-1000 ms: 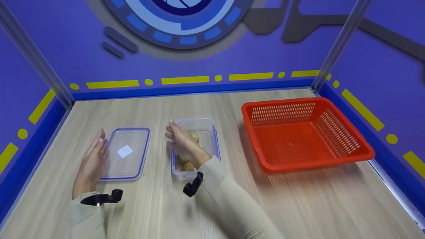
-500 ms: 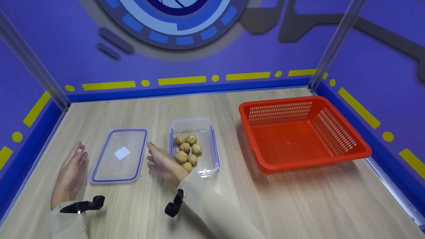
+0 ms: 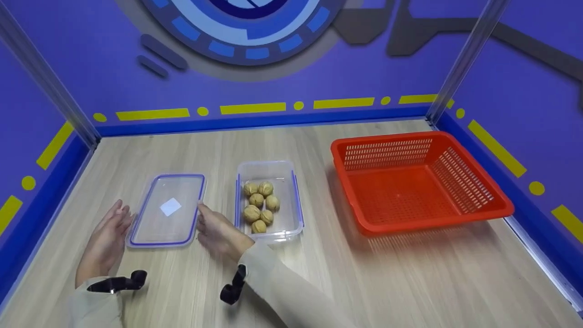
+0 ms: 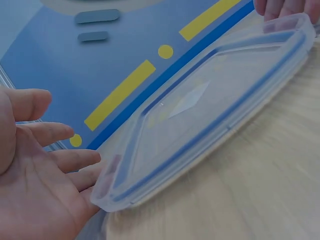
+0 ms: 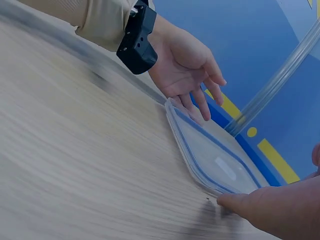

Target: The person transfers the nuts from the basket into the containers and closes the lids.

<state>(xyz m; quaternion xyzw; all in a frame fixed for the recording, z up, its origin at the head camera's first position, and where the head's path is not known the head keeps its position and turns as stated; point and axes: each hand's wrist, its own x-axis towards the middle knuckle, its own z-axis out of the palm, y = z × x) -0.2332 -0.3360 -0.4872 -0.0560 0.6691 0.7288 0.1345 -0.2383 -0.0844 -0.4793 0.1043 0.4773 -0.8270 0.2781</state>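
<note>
A clear rectangular lid with a blue seal (image 3: 150, 230) lies on the table between my two hands. My left hand (image 3: 103, 242) is at its left edge, palm turned inward. In the left wrist view the left fingers (image 4: 75, 160) are loosely extended, their tips at the lid's end flap. On the other side, my right hand (image 3: 222, 233) is at the lid's right edge, its thumb (image 5: 237, 204) close to the rim in the right wrist view; its other fingers are partly hidden. Just right of that hand, a clear plastic food container (image 3: 288, 214) holds several walnuts (image 3: 252, 213).
A red perforated plastic basket (image 3: 396, 196) stands on the right of the wooden table (image 3: 314, 273). Patterned blue-purple wall panels (image 3: 255, 93) enclose the back and sides. A small white square label (image 3: 170, 207) is on the lid.
My right hand has moved left from over the container to the lid's right edge, uncovering the walnuts. My left hand drew away leftward, then came back toward the lid.
</note>
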